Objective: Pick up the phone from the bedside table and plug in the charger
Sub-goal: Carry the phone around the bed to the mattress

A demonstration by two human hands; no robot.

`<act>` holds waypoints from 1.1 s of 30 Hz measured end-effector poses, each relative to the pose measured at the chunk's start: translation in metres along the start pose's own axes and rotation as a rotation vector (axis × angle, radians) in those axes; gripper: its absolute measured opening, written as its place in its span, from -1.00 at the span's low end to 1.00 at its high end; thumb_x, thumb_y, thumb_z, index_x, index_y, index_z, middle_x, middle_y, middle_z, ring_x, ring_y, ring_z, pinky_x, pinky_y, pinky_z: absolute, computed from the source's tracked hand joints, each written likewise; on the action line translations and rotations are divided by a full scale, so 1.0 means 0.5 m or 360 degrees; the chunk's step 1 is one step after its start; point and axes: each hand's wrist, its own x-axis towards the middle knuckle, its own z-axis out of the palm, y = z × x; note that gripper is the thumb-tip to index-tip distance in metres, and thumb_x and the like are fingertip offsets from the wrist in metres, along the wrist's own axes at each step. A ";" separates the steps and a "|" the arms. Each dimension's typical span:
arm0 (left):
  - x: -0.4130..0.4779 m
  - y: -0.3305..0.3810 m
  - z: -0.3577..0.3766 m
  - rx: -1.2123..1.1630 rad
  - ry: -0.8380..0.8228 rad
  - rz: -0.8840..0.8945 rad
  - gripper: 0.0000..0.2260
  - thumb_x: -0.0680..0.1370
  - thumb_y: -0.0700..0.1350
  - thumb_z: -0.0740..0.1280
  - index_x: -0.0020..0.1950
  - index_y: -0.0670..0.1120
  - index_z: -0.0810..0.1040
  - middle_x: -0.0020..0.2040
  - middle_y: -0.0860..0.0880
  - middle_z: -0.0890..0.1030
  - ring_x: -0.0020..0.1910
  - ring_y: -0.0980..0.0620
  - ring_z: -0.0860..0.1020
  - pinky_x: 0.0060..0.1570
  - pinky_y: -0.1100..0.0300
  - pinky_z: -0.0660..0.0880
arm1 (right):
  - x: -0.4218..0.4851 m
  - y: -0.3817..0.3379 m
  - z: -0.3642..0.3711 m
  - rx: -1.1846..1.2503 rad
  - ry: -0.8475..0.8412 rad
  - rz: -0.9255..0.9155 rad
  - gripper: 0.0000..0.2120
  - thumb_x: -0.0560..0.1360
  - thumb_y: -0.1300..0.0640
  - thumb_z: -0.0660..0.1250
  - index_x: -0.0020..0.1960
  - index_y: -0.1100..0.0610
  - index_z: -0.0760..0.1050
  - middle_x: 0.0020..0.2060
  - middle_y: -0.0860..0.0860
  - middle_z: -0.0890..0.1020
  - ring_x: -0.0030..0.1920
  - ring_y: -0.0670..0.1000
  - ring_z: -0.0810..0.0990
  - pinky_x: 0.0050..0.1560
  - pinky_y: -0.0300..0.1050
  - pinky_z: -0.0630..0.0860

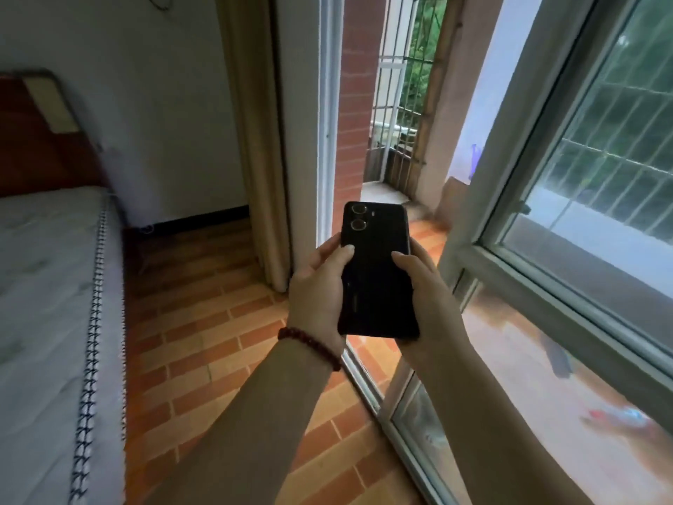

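We wear no sleeves; both forearms are bare, and a dark red beaded bracelet (pixel 309 345) encircles our left wrist.

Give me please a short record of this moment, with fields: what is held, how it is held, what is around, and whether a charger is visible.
held: black phone, back side with two camera rings facing the viewer
left hand: grips the phone's left edge; bead bracelet on wrist
right hand: grips the right edge
left side: bed
right side: window
floor: orange tiles
charger: not visible

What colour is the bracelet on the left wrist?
Dark red beads; the bracelet shows in the head view.
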 end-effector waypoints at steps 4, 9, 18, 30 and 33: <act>0.135 0.048 -0.032 -0.0039 0.0152 0.0051 -0.89 0.40 -0.05 0.40 -0.18 0.18 0.66 -0.01 -0.07 0.67 -0.03 -0.14 0.63 -0.09 -0.14 0.59 | 0.155 0.034 0.058 -0.0008 -0.0139 0.0077 -0.72 0.52 0.20 0.25 0.08 -0.10 0.62 -0.05 0.08 0.73 -0.10 0.10 0.72 -0.28 -0.02 0.64; 0.324 0.135 -0.086 0.0004 0.0282 0.0117 -0.89 0.41 -0.01 0.40 -0.17 0.22 0.64 -0.03 -0.02 0.66 -0.06 -0.12 0.62 -0.21 -0.09 0.61 | 0.362 0.087 0.158 -0.0108 -0.0246 0.0159 -0.73 0.49 0.14 0.29 0.08 -0.16 0.62 -0.04 0.06 0.73 -0.06 0.12 0.71 -0.21 0.06 0.66; 0.658 0.360 -0.219 0.0081 0.0501 0.0319 -0.86 0.39 0.01 0.38 -0.16 0.28 0.63 -0.02 0.02 0.67 -0.04 -0.07 0.63 -0.13 -0.13 0.59 | 0.705 0.184 0.429 -0.0093 -0.0459 0.0318 -0.73 0.48 0.09 0.33 0.11 -0.19 0.59 -0.06 0.02 0.73 -0.06 0.09 0.72 -0.20 0.04 0.64; 1.047 0.570 -0.438 0.0005 0.0744 0.0510 -0.75 0.39 -0.05 0.40 0.04 0.16 0.63 -0.01 -0.03 0.69 -0.05 -0.06 0.65 -0.13 -0.08 0.61 | 1.095 0.359 0.744 -0.0240 -0.0645 0.0509 -0.81 0.47 0.07 0.35 0.00 -0.19 0.61 -0.22 -0.08 0.74 -0.21 -0.03 0.72 -0.38 -0.09 0.63; 1.147 0.640 -0.480 -0.0022 0.0816 0.0563 -0.78 0.40 -0.09 0.40 0.02 0.14 0.64 -0.06 -0.03 0.70 -0.08 -0.05 0.67 -0.18 -0.05 0.62 | 1.202 0.398 0.833 -0.0318 -0.0677 0.0572 -0.88 0.47 0.05 0.37 -0.16 -0.11 0.67 -0.27 -0.04 0.74 -0.27 -0.01 0.72 -0.44 -0.14 0.60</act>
